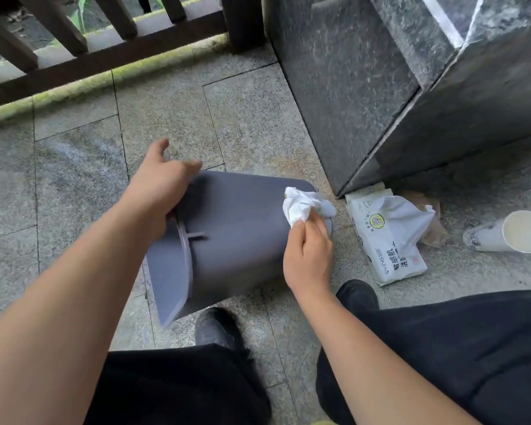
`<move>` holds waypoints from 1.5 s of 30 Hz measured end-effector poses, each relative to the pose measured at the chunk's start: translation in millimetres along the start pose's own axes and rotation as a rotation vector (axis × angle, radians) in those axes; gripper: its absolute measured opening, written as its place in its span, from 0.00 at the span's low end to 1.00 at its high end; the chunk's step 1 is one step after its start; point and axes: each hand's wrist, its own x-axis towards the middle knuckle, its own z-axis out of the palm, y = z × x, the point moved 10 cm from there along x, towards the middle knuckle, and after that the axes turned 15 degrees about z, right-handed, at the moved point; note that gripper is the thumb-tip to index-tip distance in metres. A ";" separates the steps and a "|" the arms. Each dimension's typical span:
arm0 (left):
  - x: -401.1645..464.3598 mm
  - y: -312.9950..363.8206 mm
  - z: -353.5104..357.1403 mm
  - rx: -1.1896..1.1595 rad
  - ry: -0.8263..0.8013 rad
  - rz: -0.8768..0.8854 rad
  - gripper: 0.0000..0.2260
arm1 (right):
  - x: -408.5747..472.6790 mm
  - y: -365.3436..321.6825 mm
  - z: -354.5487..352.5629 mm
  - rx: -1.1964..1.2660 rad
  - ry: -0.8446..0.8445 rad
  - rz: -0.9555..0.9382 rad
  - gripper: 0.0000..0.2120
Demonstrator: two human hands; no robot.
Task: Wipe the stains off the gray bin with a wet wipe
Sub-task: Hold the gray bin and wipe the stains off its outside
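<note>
Gray bin (236,237) tipped sideways on paving | left hand (163,182) grips its rim | right hand (308,256) presses bunched wet wipe (304,207) near base | wiping underway; remaining stains unclear

One cam only, head-worn, wide-angle; it looks fwd and steeply down past both forearms to the stone floor (74,167), close enough that the gray bin (236,228) and both hands fill mid-frame, w/ the person's own legs and shoes along the bottom edge. Top edge reaches a wooden railing (105,53) at left and a dark stone pillar (380,87) at right; no 2nd view to share anything with.
</note>
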 end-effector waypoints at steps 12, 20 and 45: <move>-27.9 -12.3 -36.5 0.269 0.158 0.179 0.30 | 3.7 0.2 15.7 -0.222 -0.035 0.008 0.27; -71.8 10.8 -3.1 0.262 0.079 0.342 0.29 | -20.5 -44.9 41.0 -0.253 -0.178 -0.024 0.30; -43.8 -3.5 -4.2 0.168 0.112 0.090 0.13 | -115.4 -79.0 42.2 -0.128 -0.309 -0.387 0.20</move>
